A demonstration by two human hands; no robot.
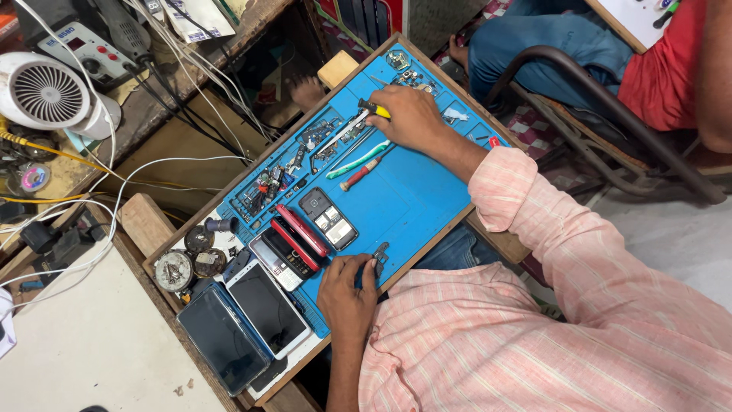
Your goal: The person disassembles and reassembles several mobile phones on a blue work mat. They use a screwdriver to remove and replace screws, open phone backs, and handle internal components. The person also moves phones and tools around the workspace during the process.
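- The right hand (pixel 412 114), upper centre of the frame, is gripping a yellow-handled screwdriver (pixel 358 118); its long axis is running down-left from the fist.
- The left hand (pixel 347 294), lower centre, is pinching a small dark part (pixel 379 258) on the blue mat (pixel 412 198).
- An opened dark phone (pixel 328 217) is lying between both hands, nearer the left.
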